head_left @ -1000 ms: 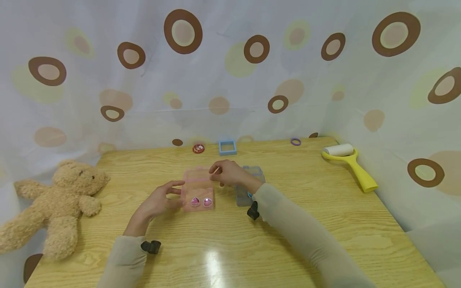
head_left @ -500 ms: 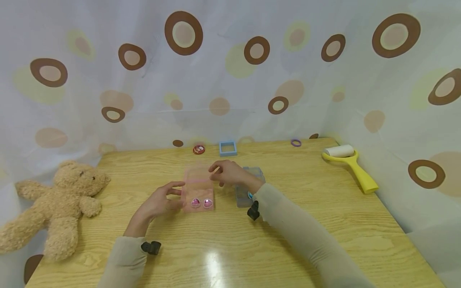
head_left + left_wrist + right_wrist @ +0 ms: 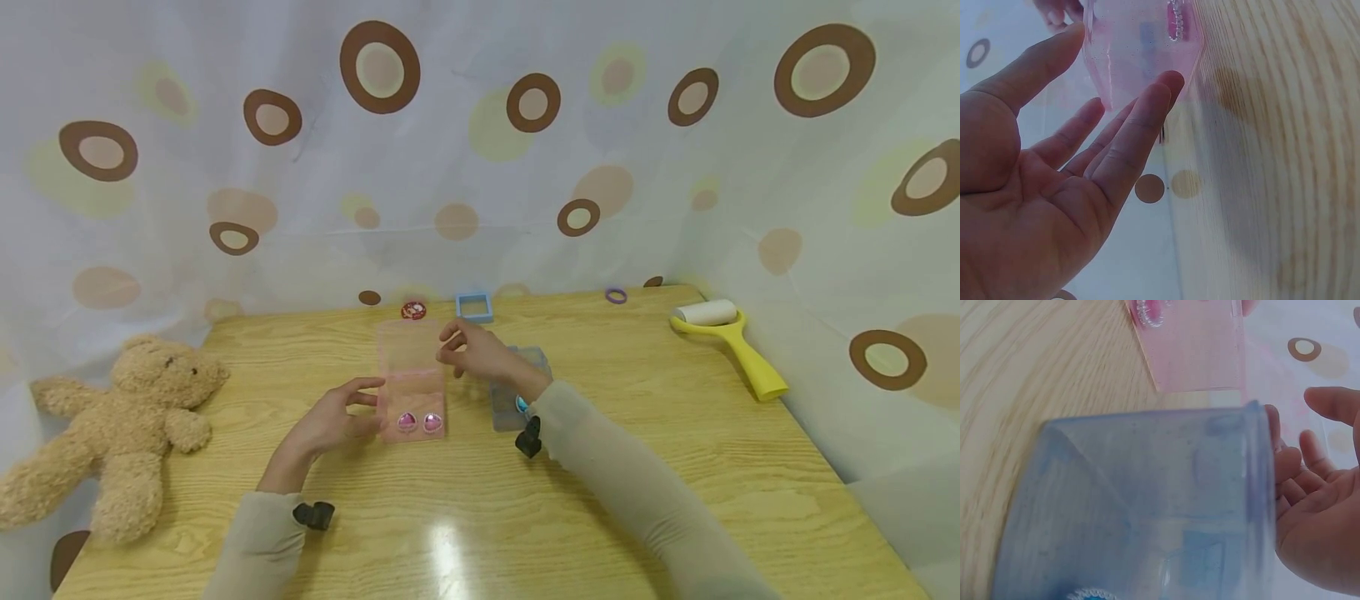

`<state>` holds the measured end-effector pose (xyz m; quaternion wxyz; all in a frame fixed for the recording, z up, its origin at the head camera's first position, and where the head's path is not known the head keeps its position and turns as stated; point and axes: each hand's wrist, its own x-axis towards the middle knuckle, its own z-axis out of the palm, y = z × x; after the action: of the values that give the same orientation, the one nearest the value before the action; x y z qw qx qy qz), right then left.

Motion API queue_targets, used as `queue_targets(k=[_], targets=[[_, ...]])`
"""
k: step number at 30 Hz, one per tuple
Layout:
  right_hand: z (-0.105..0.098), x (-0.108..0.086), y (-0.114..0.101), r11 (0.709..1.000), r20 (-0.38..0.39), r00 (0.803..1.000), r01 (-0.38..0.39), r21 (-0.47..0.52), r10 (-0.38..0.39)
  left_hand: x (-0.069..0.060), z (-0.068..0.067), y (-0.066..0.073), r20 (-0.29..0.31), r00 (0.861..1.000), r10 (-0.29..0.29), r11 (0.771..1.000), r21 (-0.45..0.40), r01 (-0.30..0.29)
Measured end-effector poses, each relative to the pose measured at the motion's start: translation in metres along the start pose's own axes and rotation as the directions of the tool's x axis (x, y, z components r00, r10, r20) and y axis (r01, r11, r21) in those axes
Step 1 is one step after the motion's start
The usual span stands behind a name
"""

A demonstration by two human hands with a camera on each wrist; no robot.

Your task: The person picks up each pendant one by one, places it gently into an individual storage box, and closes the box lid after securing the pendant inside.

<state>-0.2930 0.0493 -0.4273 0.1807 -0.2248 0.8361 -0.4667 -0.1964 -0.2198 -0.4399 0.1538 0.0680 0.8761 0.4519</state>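
A translucent pink box (image 3: 410, 383) lies on the wooden table with its lid (image 3: 408, 343) swung back, away from the person. Two magenta gems with pale borders (image 3: 407, 422) sit at its front. My left hand (image 3: 333, 421) is at the box's left side, fingers extended; the left wrist view shows the fingertips (image 3: 1147, 100) by the box wall. By the lid's right edge hovers my right hand (image 3: 480, 352), its fingers loosely bent around nothing visible. A translucent blue-grey box (image 3: 504, 408) with a blue gem (image 3: 521, 404) is partly hidden under the right wrist.
A light-blue square frame (image 3: 474, 317), a red round badge-like piece (image 3: 413, 311) and a purple ring (image 3: 616, 296) lie along the table's back edge. A teddy bear (image 3: 127, 433) occupies the left side. A yellow-handled lint roller (image 3: 738, 350) lies on the right.
The pink box's lid has swung back toward the table's far edge. My right hand has risen slightly and its fingers have moved off the lid. The left hand has stayed in place.
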Motion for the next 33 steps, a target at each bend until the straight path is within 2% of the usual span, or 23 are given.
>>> queue_targets(k=[8,14,24,33], targets=[[-0.004,0.000,-0.004,1.000,-0.019,1.000,-0.007,0.022,0.007,0.001,-0.001,-0.001,0.005,1.000,0.014,1.000,-0.012,-0.014],[-0.007,-0.002,-0.004,0.999,0.013,0.999,0.036,0.011,-0.036,0.001,-0.002,-0.002,0.015,0.999,0.034,0.998,-0.046,-0.033],[-0.010,-0.007,-0.007,0.993,0.000,0.994,0.109,-0.047,-0.109,0.001,-0.002,-0.002,0.012,1.000,0.024,0.999,-0.029,-0.023],[-0.009,-0.012,-0.010,0.989,0.033,0.989,0.147,0.016,-0.147,0.000,-0.003,-0.003,0.014,0.999,0.045,0.999,-0.022,-0.045]])
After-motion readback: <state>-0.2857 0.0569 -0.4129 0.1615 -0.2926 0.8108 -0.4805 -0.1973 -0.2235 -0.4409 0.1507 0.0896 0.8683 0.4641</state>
